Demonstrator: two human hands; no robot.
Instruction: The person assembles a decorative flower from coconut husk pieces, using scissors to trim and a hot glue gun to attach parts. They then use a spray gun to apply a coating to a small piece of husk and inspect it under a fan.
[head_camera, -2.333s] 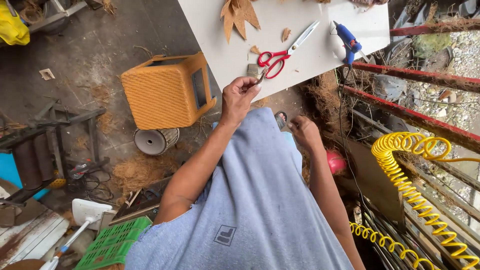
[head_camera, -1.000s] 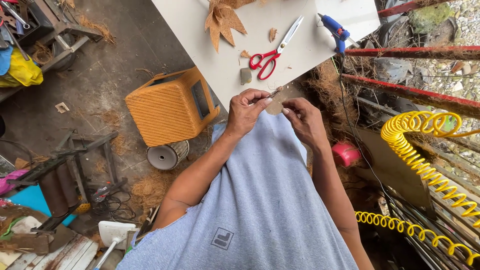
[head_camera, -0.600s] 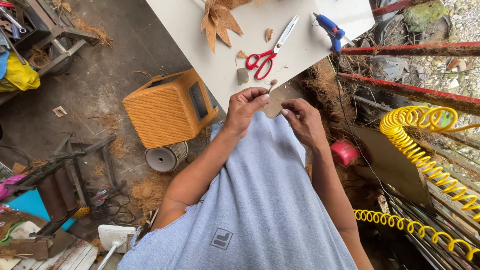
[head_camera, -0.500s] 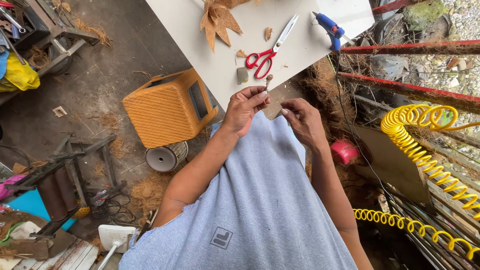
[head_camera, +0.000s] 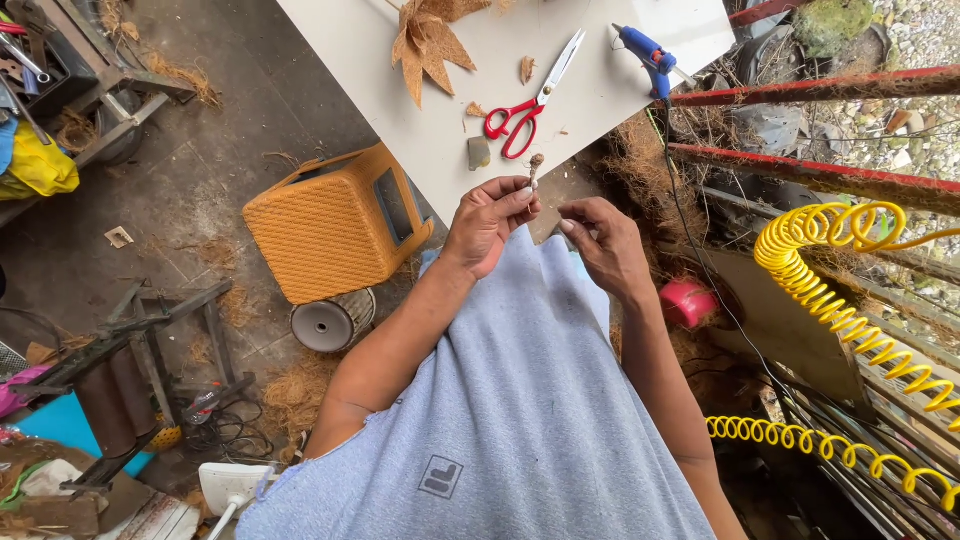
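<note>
My left hand (head_camera: 490, 215) pinches a short brown twig-like piece (head_camera: 535, 168) upright between thumb and fingers, just below the edge of the white table (head_camera: 610, 95). My right hand (head_camera: 605, 245) is a little to its right, apart from the piece, fingertips pinched together with nothing visible between them. On the table above lie red-handled scissors (head_camera: 525, 105), a small grey block (head_camera: 479, 152), a brown star-shaped fibre ornament (head_camera: 430, 40) and a blue glue gun (head_camera: 645, 55). My grey shirt fills the bottom.
An orange woven box (head_camera: 335, 225) stands on the floor at the left with a round spool (head_camera: 325, 325) below it. A yellow coiled hose (head_camera: 830, 270) and red metal bars (head_camera: 800, 170) are on the right. A pink object (head_camera: 688, 300) lies by my right forearm.
Both hands held a brown piece together before; now my right hand has come off it and my left hand holds the thin piece alone, raised toward the table edge.
</note>
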